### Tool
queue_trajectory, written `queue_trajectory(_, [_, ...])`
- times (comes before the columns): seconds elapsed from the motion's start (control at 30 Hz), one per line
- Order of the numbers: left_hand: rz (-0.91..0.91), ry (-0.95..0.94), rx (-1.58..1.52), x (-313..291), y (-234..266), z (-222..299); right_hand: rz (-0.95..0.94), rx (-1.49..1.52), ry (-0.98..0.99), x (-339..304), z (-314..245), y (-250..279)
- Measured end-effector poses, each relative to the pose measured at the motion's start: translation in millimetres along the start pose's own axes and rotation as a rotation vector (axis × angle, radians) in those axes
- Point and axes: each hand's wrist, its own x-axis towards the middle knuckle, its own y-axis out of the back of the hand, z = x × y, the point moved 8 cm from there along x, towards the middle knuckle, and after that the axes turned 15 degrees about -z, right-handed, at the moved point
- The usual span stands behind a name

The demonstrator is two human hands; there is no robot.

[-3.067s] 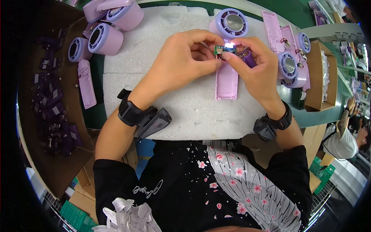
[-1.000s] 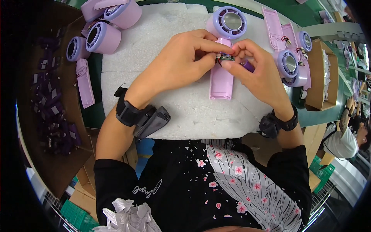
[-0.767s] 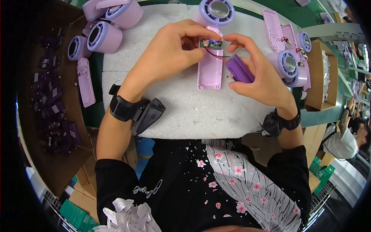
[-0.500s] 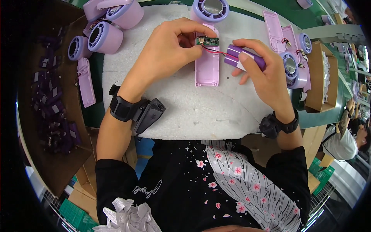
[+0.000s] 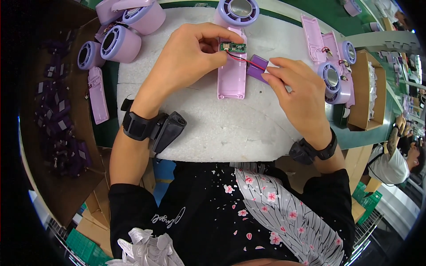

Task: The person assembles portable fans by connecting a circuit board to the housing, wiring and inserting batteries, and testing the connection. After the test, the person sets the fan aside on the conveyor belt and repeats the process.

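Observation:
My left hand pinches a small green circuit board between thumb and fingers, over the upper part of a long pink plastic housing. That open shell lies inner side up and joins a round fan head with a lilac rim and silver centre. Thin red and black wires run from the board to a purple battery pack. My right hand grips the pack's right end, where a white label shows. The pack's left end is close to the housing's right edge; whether they touch, I cannot tell.
A white foam sheet covers the bench. Pink fan heads cluster at left, beside a brown box of purple battery packs. More fan parts and a small carton stand at right. A person sits far right.
The battery pack has turned and moved slightly left, nearer the housing. My right hand has shifted its hold to the pack's right end. My left hand keeps pinching the board.

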Motion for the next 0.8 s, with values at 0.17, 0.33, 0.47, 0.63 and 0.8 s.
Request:
queue_trajectory(0.17, [-0.035,0.062,0.041,3,-1,-1,-0.022,-0.082,-0.008,2,-7,0])
queue_trajectory(0.33, [-0.022,-0.023,0.088,21,3,15,-0.072,-0.144,-0.024,15,-3,11])
queue_trajectory(0.47, [-0.055,0.017,0.120,23,2,23,-0.111,-0.142,-0.032,18,6,15])
queue_trajectory(0.63, [-0.080,0.059,0.105,20,0,20,-0.116,0.031,-0.055,14,13,14])
queue_trajectory(0.8, [-0.042,0.041,0.154,21,3,26,-0.099,0.048,-0.014,16,12,17])
